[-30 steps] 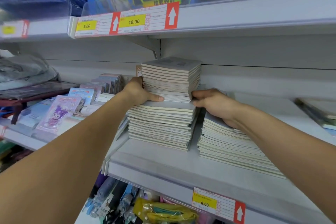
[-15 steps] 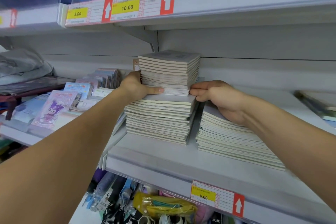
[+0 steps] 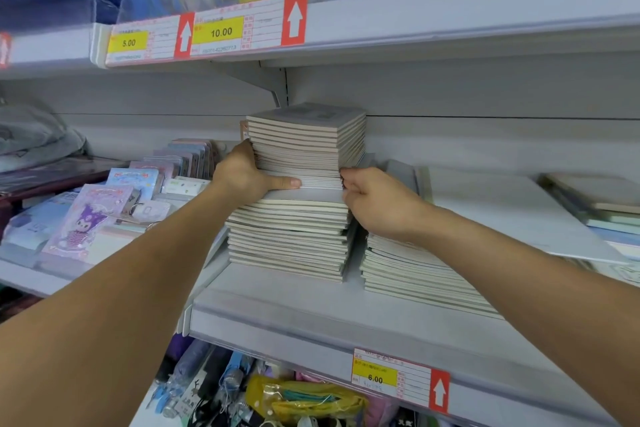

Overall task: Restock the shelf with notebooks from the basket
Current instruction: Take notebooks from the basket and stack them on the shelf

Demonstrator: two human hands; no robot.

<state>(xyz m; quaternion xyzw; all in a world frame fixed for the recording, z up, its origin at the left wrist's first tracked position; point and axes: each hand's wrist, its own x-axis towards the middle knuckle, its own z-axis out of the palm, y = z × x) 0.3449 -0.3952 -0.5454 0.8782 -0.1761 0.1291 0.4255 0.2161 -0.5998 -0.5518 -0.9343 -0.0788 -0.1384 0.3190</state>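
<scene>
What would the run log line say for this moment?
left hand: grips upper notebook stack | right hand: at its right corner | lower stack: beneath

Upper shelf tags (image 3: pixel 204 34) read 5.00 and 10.00; the lower shelf tag (image 3: pixel 398 377) reads 6.00.
</scene>
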